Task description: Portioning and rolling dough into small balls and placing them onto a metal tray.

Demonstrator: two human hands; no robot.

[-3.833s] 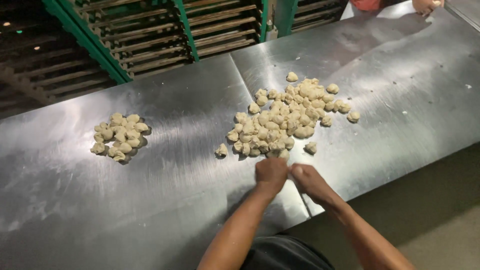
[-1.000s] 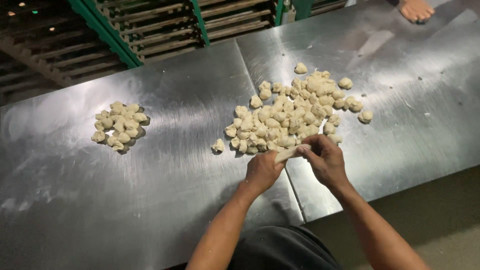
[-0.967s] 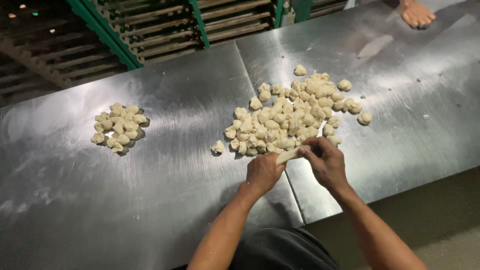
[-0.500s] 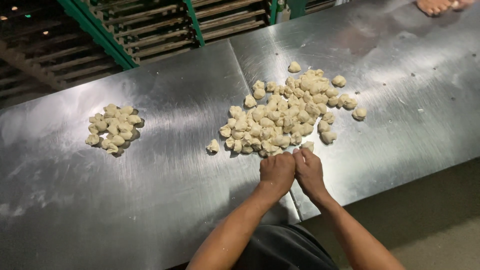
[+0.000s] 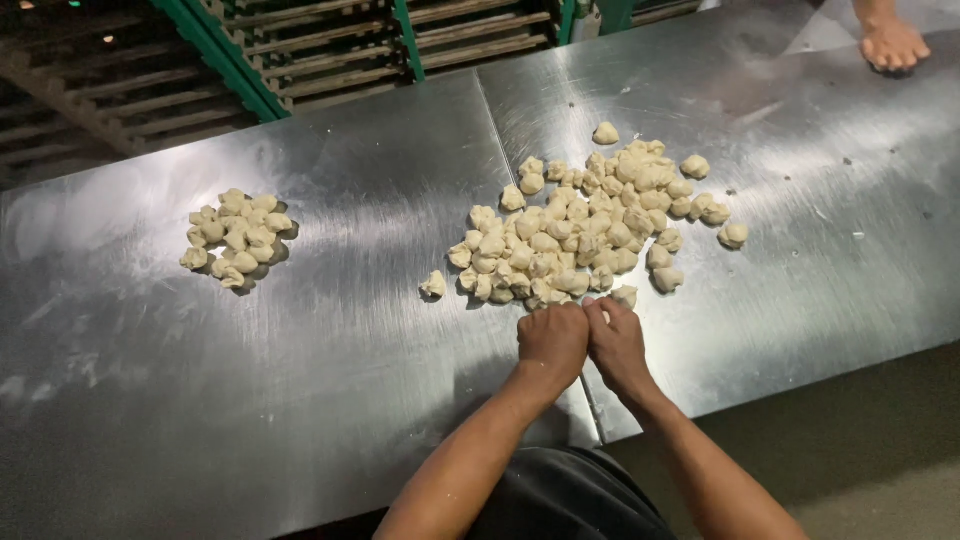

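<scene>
Left hand (image 5: 552,340) and right hand (image 5: 616,340) press together, fingers curled around a small dough piece (image 5: 604,316) barely visible between them; the big dough pile (image 5: 590,230) lies at twelve o'clock on the steel bench (image 5: 330,340).

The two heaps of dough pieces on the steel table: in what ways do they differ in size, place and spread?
The big heap holds far more pieces than the small heap. The big heap lies just beyond the left hand and right hand; the small heap lies far to the left, away from both. The big heap is spread wide with loose strays at its edges; the small heap is compact. Both are pale, lumpy dough pieces on the same steel table.
</scene>
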